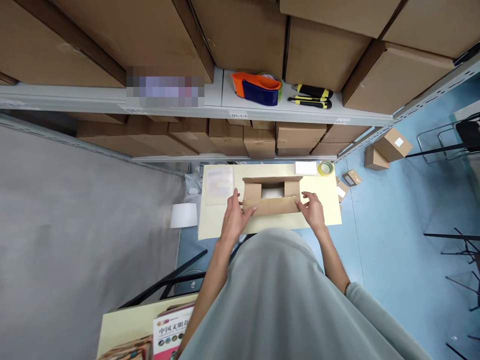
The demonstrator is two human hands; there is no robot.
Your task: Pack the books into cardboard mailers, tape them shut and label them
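A cardboard box point(272, 206) sits on a pale yellow table, its top partly open. Short end flaps are folded inward, and something whitish shows in the gap between them. The long back flap stands up, while the front flap faces me. My left hand point(235, 216) grips the box's left front corner, thumb on the front flap and fingers along the side. At the right front corner, my right hand point(312, 210) holds the flap's edge between thumb and fingers.
On the table point(330, 210) are a tape roll point(325, 168), a white box point(305, 168) and a clear sheet point(219, 185). Overhead, a shelf point(210, 95) bears cartons, an orange-and-blue tape dispenser point(258, 89) and utility knives point(311, 96). Books point(170, 330) lie lower left.
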